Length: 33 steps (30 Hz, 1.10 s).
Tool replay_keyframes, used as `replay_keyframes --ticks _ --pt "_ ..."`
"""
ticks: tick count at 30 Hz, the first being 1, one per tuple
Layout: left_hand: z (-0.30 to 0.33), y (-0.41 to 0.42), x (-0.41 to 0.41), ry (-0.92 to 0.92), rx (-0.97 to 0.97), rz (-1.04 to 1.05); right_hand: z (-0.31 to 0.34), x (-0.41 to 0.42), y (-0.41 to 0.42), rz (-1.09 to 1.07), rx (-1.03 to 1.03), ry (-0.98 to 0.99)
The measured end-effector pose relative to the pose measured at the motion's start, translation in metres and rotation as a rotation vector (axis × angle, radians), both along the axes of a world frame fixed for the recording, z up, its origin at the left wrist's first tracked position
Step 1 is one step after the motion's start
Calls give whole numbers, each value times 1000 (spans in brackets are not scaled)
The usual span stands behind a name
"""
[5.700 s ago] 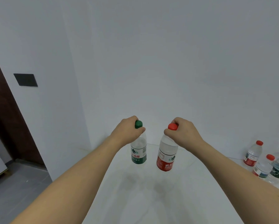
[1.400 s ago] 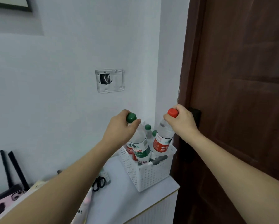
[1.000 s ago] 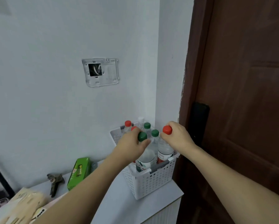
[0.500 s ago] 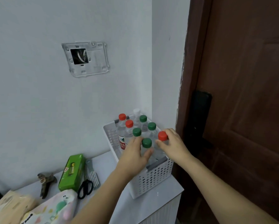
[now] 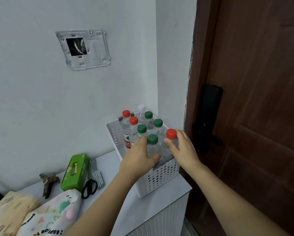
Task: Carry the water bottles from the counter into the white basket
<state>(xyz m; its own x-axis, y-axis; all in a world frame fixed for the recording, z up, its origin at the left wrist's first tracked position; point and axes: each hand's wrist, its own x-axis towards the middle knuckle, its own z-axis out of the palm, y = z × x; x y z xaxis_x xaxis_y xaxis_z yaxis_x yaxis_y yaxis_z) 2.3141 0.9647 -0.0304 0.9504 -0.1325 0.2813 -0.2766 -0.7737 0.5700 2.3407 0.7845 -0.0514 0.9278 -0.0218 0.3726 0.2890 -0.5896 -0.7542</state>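
Observation:
The white perforated basket (image 5: pixel 161 178) stands on a white cabinet in the corner beside the door. Several water bottles with red, green and white caps stand upright inside it. My left hand (image 5: pixel 139 159) wraps the shoulder of a green-capped bottle (image 5: pixel 152 139) at the basket's near edge. My right hand (image 5: pixel 183 150) grips the neck of a red-capped bottle (image 5: pixel 171 133) at the near right corner. Both bottles sit down inside the basket, their lower parts hidden by my hands and the basket wall.
A brown door (image 5: pixel 262 99) with a black lock (image 5: pixel 209 116) is close on the right. On the cabinet top (image 5: pixel 142 212) left of the basket lie a green box (image 5: pixel 75 171), a comb, black scissors (image 5: pixel 90 187), a brown tool and patterned cloth (image 5: pixel 54 215).
I carried the two bottles from the counter to the basket and lowered them in. Since half a second ago my hands have slid down from the caps to the bottles' necks and shoulders.

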Motion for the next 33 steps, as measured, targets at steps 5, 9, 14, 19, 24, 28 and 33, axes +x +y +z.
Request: replay_keyframes --ticks 5,9,14,19,24,28,33 --pt "0 -1 1 31 -13 13 5 0 -1 36 78 69" --pt "8 -1 -3 33 -58 38 20 -11 -7 59 180 107" --pt "32 3 -15 -75 18 41 53 -44 -14 -70 85 56" --pt "70 7 -40 -290 208 -78 89 -96 -19 -193 -121 -18" --pt "91 8 -75 -488 334 -237 117 -164 -17 -297 -305 -68" --pt "95 0 -103 -558 402 -298 133 -222 -20 -371 -437 -62" --pt "109 -22 -157 -673 439 -393 154 -297 -33 -485 -562 -96"
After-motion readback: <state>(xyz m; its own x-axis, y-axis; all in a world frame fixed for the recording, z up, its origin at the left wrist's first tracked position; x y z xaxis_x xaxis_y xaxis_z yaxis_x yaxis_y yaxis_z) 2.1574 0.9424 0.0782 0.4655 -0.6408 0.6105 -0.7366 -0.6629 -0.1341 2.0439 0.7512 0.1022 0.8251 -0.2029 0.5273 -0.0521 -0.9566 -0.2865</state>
